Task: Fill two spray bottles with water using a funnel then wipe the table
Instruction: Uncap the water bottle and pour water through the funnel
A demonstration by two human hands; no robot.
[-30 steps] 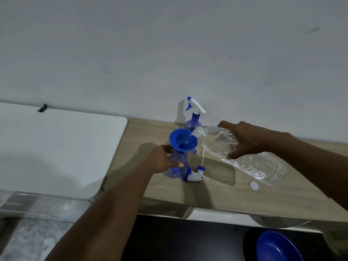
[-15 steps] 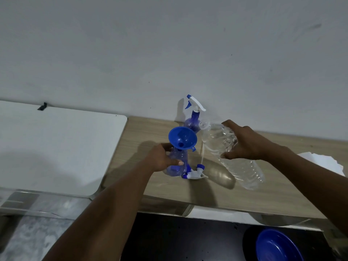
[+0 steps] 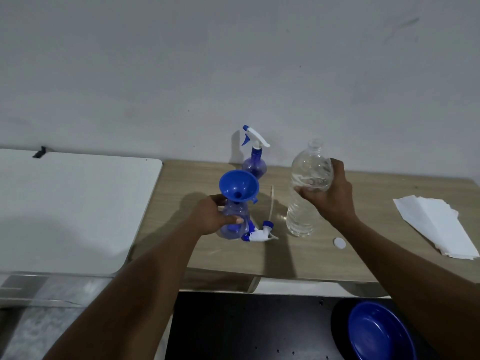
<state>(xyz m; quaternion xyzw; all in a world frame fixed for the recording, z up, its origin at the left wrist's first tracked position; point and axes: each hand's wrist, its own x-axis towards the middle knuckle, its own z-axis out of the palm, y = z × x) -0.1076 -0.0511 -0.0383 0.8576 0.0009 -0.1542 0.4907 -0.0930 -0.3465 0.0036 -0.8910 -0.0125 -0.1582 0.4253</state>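
Funnel [image 3: 239, 187] in sprayer [image 3: 233, 231], left hand [image 3: 210, 216] wrapped round that sprayer; right hand [image 3: 330, 196] grips bottle [image 3: 301, 214] upright, right of funnel. Filling step, I'd say: next, tip and pour.

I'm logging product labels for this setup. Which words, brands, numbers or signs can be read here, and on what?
No readable text anywhere.
The water bottle is clear, with no label showing.
The front spray bottle, funnel, rear spray bottle, white cap, paper sheets and blue bowl show no print.
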